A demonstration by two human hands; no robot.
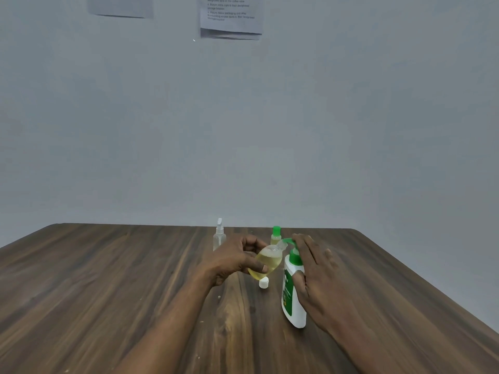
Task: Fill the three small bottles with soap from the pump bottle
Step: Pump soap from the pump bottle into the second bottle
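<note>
My left hand (235, 259) holds a small clear bottle (266, 261) of yellowish liquid, tilted with its open neck up against the green spout of the pump bottle. The white pump bottle (293, 300) with a green label stands on the table. My right hand (314, 268) lies over its green pump head, thumb against the bottle's side. A small white cap (263, 282) rests on the table just below the tilted bottle. Farther back stand a clear spray bottle (219, 236) and a small bottle with a green cap (276, 235).
The wooden table (108, 292) reaches back to a grey wall, its far edge just behind the two standing bottles. Printed paper sheets (231, 17) hang on the wall above. A few small crumbs dot the wood near my left forearm.
</note>
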